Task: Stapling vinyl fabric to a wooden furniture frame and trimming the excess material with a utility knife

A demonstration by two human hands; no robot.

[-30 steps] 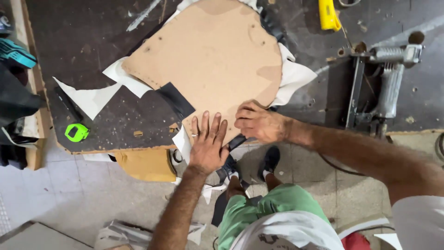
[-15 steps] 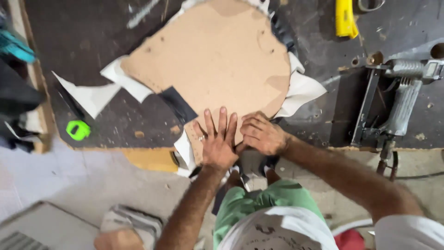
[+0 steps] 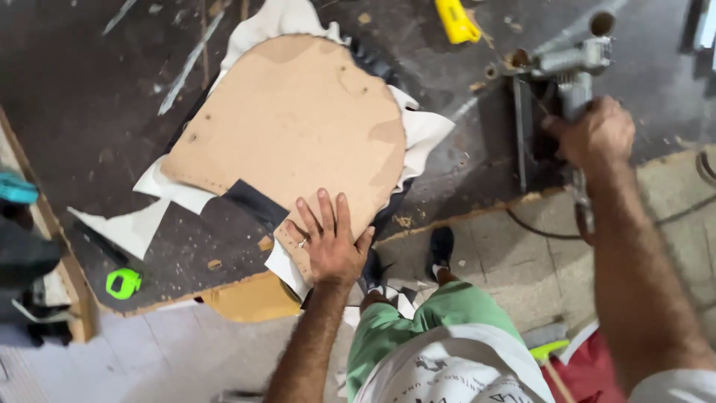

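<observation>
Head view, single camera looking down over a dark, scuffed workbench point(image 3: 112, 97).

Left hand point(image 3: 328, 242): flat, fingers spread, palm pressed on the near edge of a rounded brown fibreboard panel point(image 3: 298, 127). Not gripping; it lies open on the board. A ring shows on one finger.

Panel position: centre of the bench, its near tip reaching the bench's near edge. White sheet material point(image 3: 425, 130) sticks out from under it on the far, right and left sides. A flap of black material point(image 3: 250, 198) is folded over the panel's near-left edge, just left of the left hand.

Right hand point(image 3: 593, 134): closed around the handle of a grey metal pneumatic stapler point(image 3: 567, 60), which sits on the right part of the bench, well apart from the panel. A dark hose point(image 3: 544, 230) trails off the bench edge below it.

Other items: a yellow tool point(image 3: 456, 21) at the far edge; a bright green tape measure point(image 3: 124, 282) at the near left, beside a dark pen-like stick point(image 3: 97, 242). Green trousers point(image 3: 440, 317) and one dark shoe point(image 3: 440, 245) show below the bench.
</observation>
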